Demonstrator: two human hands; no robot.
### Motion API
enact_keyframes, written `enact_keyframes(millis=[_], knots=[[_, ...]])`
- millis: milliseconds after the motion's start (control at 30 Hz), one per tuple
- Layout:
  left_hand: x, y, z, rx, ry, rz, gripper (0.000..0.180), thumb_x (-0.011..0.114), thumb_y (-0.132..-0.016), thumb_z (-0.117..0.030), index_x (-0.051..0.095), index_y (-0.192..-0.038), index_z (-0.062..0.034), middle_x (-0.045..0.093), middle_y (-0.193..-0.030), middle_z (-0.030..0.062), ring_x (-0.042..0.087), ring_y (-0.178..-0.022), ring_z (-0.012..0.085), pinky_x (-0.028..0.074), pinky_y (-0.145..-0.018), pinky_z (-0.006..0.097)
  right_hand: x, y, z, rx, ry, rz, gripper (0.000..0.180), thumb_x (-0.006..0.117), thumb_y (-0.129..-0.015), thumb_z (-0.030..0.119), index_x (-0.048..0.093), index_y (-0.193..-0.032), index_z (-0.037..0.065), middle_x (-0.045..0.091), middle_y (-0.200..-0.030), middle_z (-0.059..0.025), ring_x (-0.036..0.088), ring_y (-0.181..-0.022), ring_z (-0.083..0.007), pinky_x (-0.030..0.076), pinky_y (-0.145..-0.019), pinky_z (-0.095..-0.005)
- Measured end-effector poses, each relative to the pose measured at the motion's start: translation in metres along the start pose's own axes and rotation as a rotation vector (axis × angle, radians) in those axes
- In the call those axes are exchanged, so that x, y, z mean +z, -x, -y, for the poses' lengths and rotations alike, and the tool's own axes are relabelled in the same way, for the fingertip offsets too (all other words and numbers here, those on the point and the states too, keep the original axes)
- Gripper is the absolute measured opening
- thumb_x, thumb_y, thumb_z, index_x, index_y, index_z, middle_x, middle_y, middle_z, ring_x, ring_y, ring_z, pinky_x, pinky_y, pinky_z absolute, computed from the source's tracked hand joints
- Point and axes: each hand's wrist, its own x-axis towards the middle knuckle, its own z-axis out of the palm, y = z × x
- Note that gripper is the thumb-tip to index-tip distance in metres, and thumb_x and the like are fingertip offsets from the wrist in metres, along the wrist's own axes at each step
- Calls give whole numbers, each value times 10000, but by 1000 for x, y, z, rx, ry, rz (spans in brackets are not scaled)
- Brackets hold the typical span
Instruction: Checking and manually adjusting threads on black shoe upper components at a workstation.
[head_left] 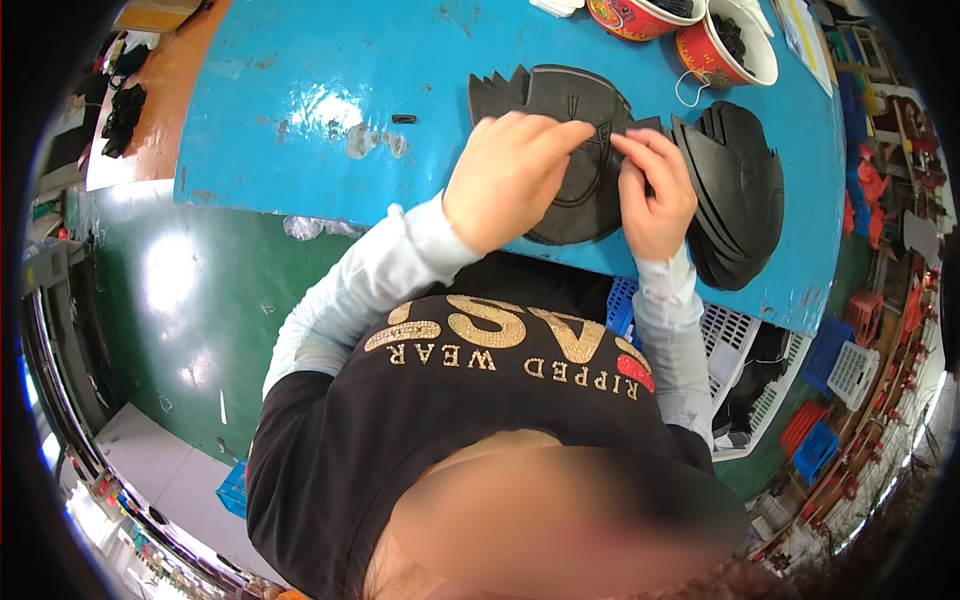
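Note:
A black molded panel [577, 95] with a jagged upper left edge and raised lines lies flat on the blue table, near its front edge. My left hand [515, 175] is over its left part, fingers bent and tips pinched near the panel's middle. From the other side my right hand [657, 190] reaches in, its thumb and fingertips drawn together close to the left ones. Whatever is between the fingertips is too small or hidden to tell. To the right lies a fanned stack of similar black panels [745, 190].
Two red-and-white tubs [705, 58] of small black parts stand at the back right, a wire loop hanging from one. A small black piece [403, 119] lies on the blue table [270, 150], left of my hands. White and blue plastic baskets [725, 335] sit below the front edge.

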Motion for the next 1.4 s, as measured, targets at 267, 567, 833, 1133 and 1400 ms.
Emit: enact_keyframes(millis=[267,567,833,1133,1400], knots=[[-15,25,-16,-679,1231,16,281,667,-889,46,655,-1165,-6,683,-1071,54,621,-935,91,507,-771,215,20,35,40,261,-458,36,198,683,-841,-66,625,-1019,1,659,-988,-92,645,-888,-170,515,-770,-267],[-16,23,-23,-629,959,-7,281,693,-872,16,686,-1149,-33,704,-1028,40,624,-884,71,503,-752,211,30,32,41,-202,-40,-113,280,677,-755,-119,564,-968,22,638,-898,-109,611,-779,-259,493,-652,-334],[-8,21,-13,-24,506,-282,278,740,-764,74,721,-1025,-18,714,-988,119,691,-839,195,550,-703,290,13,28,42,650,-999,104,199,682,-888,-18,544,-1030,10,655,-942,-60,625,-825,-100,520,-751,-228],[-5,31,-16,-269,759,-208,302,719,-774,103,699,-1057,1,711,-960,120,687,-867,250,544,-755,299,14,33,48,471,-744,95,200,654,-908,-18,517,-1051,8,650,-985,-61,619,-886,-105,503,-789,-239],[-21,14,-6,-10,687,-80,323,735,-728,77,693,-1032,-25,695,-948,94,670,-832,262,524,-722,346,0,24,32,706,-1127,363,165,617,-945,21,463,-986,61,627,-1033,-56,553,-889,-77,458,-775,-223]])
